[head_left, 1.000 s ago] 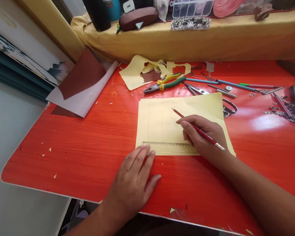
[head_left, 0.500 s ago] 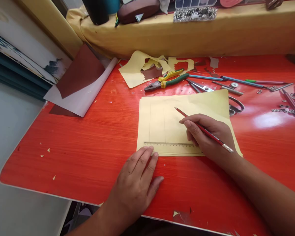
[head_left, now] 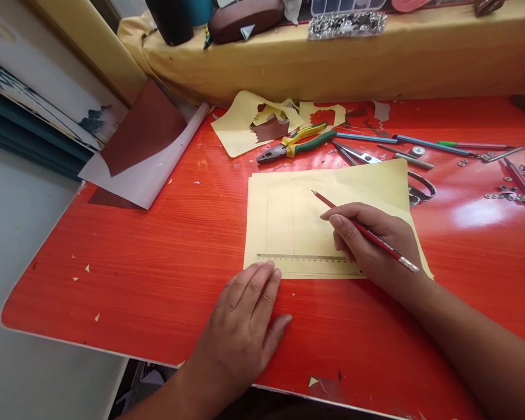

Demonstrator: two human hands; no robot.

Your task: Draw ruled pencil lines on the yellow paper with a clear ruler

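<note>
Pale yellow paper (head_left: pixel 341 184) lies in a small stack on the red table, with two thin upright pencil lines on its left part. A clear ruler (head_left: pixel 306 258) rests across its lower part, its right end hidden by my right hand. My right hand (head_left: pixel 371 239) is closed round a red pencil (head_left: pixel 385 246) in a writing grip; the tip points up and left over the paper. Whether the tip touches the paper I cannot tell. My left hand (head_left: pixel 247 315) lies flat, fingers stretched out, fingertips on the paper's lower left edge just below the ruler.
Pliers (head_left: pixel 291 144), scissors (head_left: pixel 363 156) and several pens (head_left: pixel 437 144) lie behind the paper. Cut yellow scraps (head_left: pixel 236 125) sit at the back; a curled brown sheet (head_left: pixel 142 134) is at left. Small metal rings (head_left: pixel 514 195) lie at right. A cloth-covered ledge (head_left: pixel 262 70) borders the back.
Almost nothing differs. The whole view has shifted very slightly; both hands, the pencil and the ruler keep their places on the paper.
</note>
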